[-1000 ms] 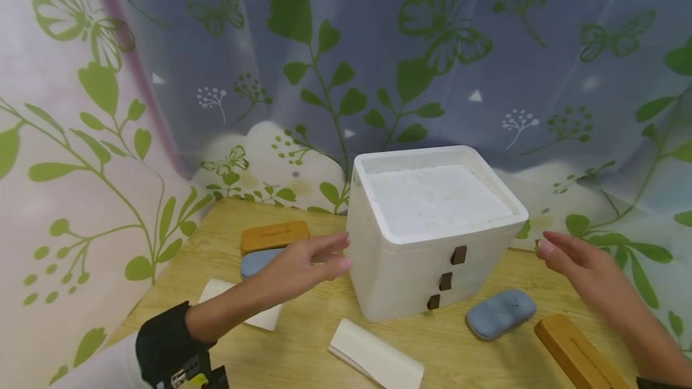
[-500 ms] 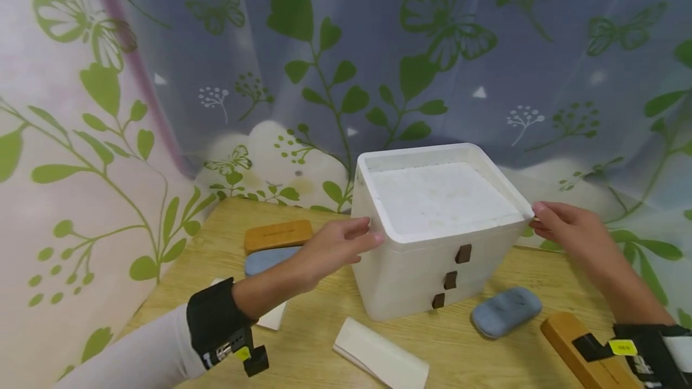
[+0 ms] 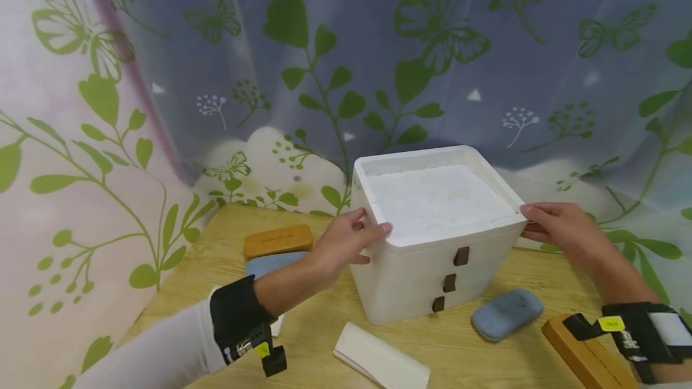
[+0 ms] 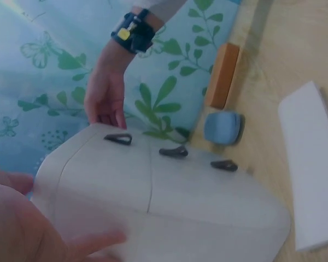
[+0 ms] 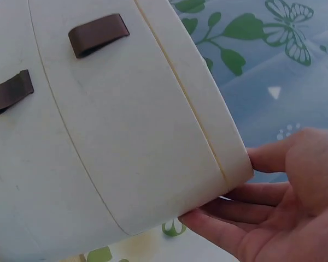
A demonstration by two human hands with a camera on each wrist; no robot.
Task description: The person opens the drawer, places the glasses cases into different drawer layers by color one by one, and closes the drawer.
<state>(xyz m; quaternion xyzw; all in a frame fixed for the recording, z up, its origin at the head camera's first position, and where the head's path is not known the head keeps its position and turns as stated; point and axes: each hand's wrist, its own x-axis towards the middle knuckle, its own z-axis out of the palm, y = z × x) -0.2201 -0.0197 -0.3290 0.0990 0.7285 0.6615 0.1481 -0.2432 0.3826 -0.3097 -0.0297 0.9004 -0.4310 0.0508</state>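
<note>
A white drawer box [image 3: 432, 245] with brown pull tabs and a recessed top stands on the table. My left hand [image 3: 343, 242] is at its front left corner, thumb at the top rim, other fingers along the side wall. In the left wrist view, one finger of the left hand [image 4: 27, 229] is straight and blurred by the box's side. At the opposite corner, my right hand [image 3: 564, 230] pinches the upper edge, thumb on the rim and fingers below. The right wrist view shows the right hand [image 5: 295, 202] with its fingertips touching that corner.
A blue glasses case [image 3: 507, 314] and an orange case [image 3: 586, 350] lie at the right. A folded cream case [image 3: 381, 356] is in front. Another orange case [image 3: 278, 241] and blue case [image 3: 270, 265] sit at the left. A patterned curtain [image 3: 324, 77] hangs behind.
Both hands have moved inward to the box: the left hand rightward to its near corner, the right hand leftward and up to the right corner. The box stays in place.
</note>
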